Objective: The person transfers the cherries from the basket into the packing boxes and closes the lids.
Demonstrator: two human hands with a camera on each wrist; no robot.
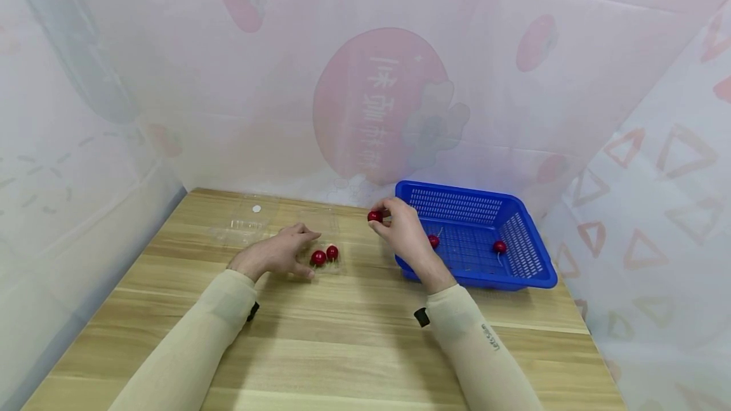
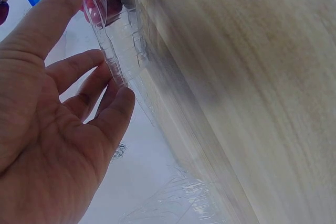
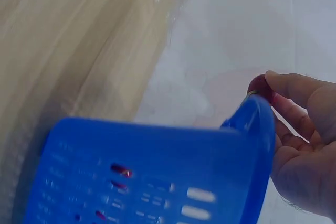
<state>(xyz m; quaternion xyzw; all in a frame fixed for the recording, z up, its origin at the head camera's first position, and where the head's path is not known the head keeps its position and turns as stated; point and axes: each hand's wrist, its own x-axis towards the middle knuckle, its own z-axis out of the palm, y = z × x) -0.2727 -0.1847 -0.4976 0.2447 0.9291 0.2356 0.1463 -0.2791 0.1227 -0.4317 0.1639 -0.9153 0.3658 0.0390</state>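
My right hand pinches a dark red cherry between thumb and fingers, just outside the blue basket's left rim. In the right wrist view the held cherry shows beyond the basket edge. My left hand spans the left end of a small clear plastic box, thumb at the front and fingers behind. Fingertips touch the box's edge in the left wrist view. Two cherries lie in this box, whose lid stands raised at the back. The blue basket holds two visible cherries.
Another clear plastic box with a white round sticker lies open at the table's back left. A printed cloth wall rises right behind the wooden table, with similar cloth on both sides.
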